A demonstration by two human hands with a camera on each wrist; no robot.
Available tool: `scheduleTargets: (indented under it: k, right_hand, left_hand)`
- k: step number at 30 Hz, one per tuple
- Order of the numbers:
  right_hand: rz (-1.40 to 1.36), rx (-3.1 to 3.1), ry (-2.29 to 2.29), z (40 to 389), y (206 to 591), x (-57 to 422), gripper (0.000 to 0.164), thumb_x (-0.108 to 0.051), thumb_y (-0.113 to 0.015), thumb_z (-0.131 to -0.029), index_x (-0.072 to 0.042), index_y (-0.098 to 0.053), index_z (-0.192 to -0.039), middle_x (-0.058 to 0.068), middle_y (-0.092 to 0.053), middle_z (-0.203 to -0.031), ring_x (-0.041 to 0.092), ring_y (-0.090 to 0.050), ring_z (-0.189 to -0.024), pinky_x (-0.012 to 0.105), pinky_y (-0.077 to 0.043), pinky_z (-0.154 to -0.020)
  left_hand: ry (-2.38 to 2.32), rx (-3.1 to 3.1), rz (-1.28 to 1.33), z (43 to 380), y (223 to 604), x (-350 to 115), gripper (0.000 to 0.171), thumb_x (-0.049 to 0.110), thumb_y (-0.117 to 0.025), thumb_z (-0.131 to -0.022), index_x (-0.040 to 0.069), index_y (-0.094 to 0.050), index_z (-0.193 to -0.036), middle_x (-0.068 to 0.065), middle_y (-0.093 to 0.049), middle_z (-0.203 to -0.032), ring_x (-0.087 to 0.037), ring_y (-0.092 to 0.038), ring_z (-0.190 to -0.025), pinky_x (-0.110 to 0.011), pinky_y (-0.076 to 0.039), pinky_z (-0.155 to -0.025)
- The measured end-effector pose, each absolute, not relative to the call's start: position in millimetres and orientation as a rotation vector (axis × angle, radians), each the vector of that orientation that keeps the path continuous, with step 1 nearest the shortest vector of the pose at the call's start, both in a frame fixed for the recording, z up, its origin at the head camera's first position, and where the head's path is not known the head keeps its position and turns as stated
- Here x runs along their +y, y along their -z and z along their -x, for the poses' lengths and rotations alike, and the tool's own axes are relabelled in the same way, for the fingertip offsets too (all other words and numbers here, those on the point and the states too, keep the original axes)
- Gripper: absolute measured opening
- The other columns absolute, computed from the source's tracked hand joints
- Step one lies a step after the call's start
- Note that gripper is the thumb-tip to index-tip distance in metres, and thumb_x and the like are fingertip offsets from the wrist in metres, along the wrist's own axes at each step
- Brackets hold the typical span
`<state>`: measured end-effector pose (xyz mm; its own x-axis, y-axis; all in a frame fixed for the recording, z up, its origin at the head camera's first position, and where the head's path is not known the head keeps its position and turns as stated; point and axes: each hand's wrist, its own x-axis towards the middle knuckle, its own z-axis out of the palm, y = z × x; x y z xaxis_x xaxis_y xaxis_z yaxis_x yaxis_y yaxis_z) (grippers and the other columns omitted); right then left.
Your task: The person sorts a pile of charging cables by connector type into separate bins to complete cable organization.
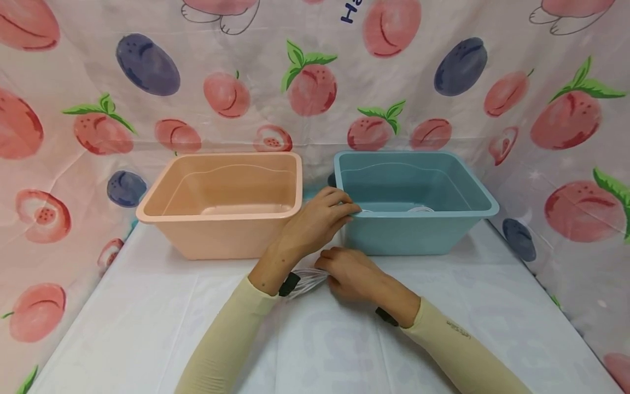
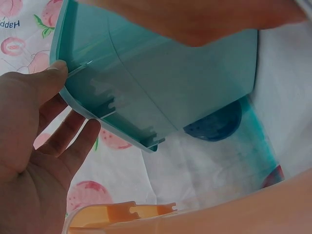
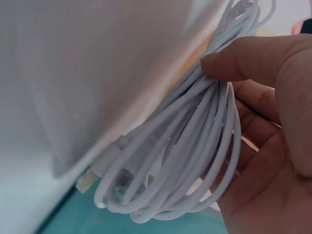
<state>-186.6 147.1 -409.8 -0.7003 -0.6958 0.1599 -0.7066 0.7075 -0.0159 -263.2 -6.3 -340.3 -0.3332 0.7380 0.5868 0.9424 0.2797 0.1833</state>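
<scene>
My left hand (image 1: 320, 219) grips the rim of the blue-green plastic bin (image 1: 408, 235) at its front left corner; in the left wrist view the thumb lies on one side of the rim and the fingers (image 2: 80, 141) bend under it. Low in front of that corner, my right hand (image 1: 356, 276) pinches a coiled white cable (image 3: 178, 161) at its gathered middle. The loops fan out below the thumb in the right wrist view, with a plug end (image 3: 100, 163) among them. Part of the cable shows between the wrists in the head view.
A peach-coloured bin (image 1: 216, 238) stands left of the blue-green one, a narrow gap between them. White loops (image 1: 420, 209) show just inside the blue-green bin. A white cloth (image 1: 147, 328) covers the table, and a fruit-print curtain (image 1: 275, 60) hangs behind and at both sides.
</scene>
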Motion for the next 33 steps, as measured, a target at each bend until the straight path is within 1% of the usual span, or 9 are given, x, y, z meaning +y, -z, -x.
scheduleTargets:
  k: [7, 11, 19, 26, 33]
  right_hand:
    - [-1.114, -2.719, -0.085, 183.1, 392.5, 156.3, 0.026, 0.002, -0.075, -0.083, -0.014, -0.072, -0.103, -0.001, -0.066, -0.095, 0.018, -0.064, -0.088, 0.031, -0.055, -0.072]
    - [-1.109, -2.685, -0.099, 180.4, 382.8, 161.5, 0.028, 0.004, -0.076, -0.081, -0.013, -0.072, -0.103, -0.002, -0.066, -0.093, 0.018, -0.064, -0.087, 0.03, -0.055, -0.072]
    - [-1.108, -2.653, -0.083, 172.4, 366.9, 171.2, 0.03, 0.005, -0.078, -0.081, -0.015, -0.073, -0.104, -0.003, -0.065, -0.094, 0.015, -0.062, -0.087, 0.03, -0.056, -0.071]
    - [-1.076, -2.637, -0.125, 168.7, 354.2, 178.6, 0.033, 0.007, -0.08, -0.078, -0.013, -0.075, -0.103, -0.002, -0.064, -0.093, 0.017, -0.063, -0.087, 0.031, -0.057, -0.07]
    - [-1.025, -2.647, -0.116, 165.8, 342.7, 185.6, 0.031, 0.004, -0.082, -0.079, -0.013, -0.075, -0.104, -0.001, -0.065, -0.092, 0.019, -0.065, -0.089, 0.033, -0.058, -0.073]
  left_hand:
    - [0.708, -2.18, 1.507, 264.3, 340.7, -6.2, 0.021, 0.011, -0.067, -0.106, 0.009, -0.078, -0.123, -0.006, -0.068, -0.119, -0.024, -0.057, -0.122, -0.031, -0.049, -0.107]
    - [0.706, -2.186, 1.502, 263.6, 339.7, -6.7, 0.021, 0.01, -0.067, -0.105, 0.01, -0.078, -0.124, -0.005, -0.068, -0.12, -0.023, -0.057, -0.122, -0.03, -0.049, -0.106]
    - [0.709, -2.171, 1.508, 262.8, 340.1, -6.3, 0.021, 0.009, -0.069, -0.104, 0.009, -0.079, -0.123, -0.006, -0.068, -0.119, -0.024, -0.058, -0.121, -0.03, -0.05, -0.103]
    - [0.711, -2.163, 1.517, 264.9, 341.0, -7.4, 0.021, 0.01, -0.07, -0.104, 0.008, -0.079, -0.122, -0.007, -0.068, -0.119, -0.024, -0.058, -0.12, -0.03, -0.051, -0.102]
    - [0.711, -2.182, 1.514, 267.5, 340.0, -8.5, 0.022, 0.011, -0.069, -0.105, 0.009, -0.079, -0.124, -0.006, -0.068, -0.12, -0.023, -0.057, -0.121, -0.028, -0.051, -0.101]
